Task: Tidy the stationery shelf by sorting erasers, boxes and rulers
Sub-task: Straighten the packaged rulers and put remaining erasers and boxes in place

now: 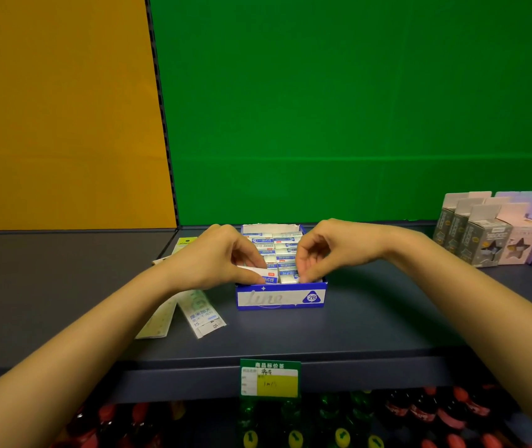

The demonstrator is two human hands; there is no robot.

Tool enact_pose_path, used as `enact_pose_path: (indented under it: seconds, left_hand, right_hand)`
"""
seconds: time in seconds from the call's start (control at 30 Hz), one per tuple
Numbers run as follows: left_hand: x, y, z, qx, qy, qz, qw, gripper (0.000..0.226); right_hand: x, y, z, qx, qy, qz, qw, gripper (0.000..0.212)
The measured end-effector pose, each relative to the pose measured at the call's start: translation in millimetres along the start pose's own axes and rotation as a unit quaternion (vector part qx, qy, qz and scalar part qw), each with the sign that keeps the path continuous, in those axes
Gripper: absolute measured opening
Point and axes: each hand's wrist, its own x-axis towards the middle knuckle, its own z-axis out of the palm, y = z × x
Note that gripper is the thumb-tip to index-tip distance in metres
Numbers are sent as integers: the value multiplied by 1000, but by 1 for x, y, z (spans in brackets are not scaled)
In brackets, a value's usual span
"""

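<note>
Packaged rulers [200, 313] lie on the shelf [371, 324] just left of the blue eraser box [281, 298]. The left hand [216, 258], knuckles up, pinches a white eraser [260, 273] at the box's front left corner. The right hand [332, 250] arches over the front right row, curled fingertips [303, 279] on erasers [288, 275] there; whether it grips one is unclear.

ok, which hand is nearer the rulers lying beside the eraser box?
Left. The left hand pinches an eraser at the box's front-left corner, its forearm over the rulers; the right hand is across the box, at its front-right corner.
</note>
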Motion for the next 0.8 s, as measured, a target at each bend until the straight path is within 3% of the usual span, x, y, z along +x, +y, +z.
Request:
enact_pose_path:
  seconds: [0.47,0.8]
  left_hand:
    - [6,2,2,7,-9,-5,1000,27]
    - [10,3,-1,42,-22,5,999,22]
  right_hand:
    - [-13,7,6,-68,106,-23,992,14]
    - [-14,4,9,-113,124,-26,986,16]
